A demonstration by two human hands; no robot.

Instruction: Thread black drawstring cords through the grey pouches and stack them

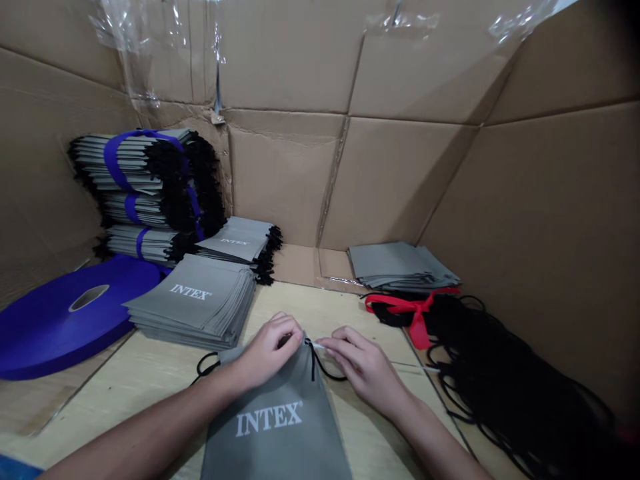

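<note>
Where the right hand (361, 367) covers it, a white rod (319, 346) seems pinched.

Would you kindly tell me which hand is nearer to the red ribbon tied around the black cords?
Right. The right hand is left of the red ribbon; the left hand is farther left, at the top of the grey fabric bag.

Glare streaks the tape (520, 23); shadow slants across the cardboard (395, 173)
</note>
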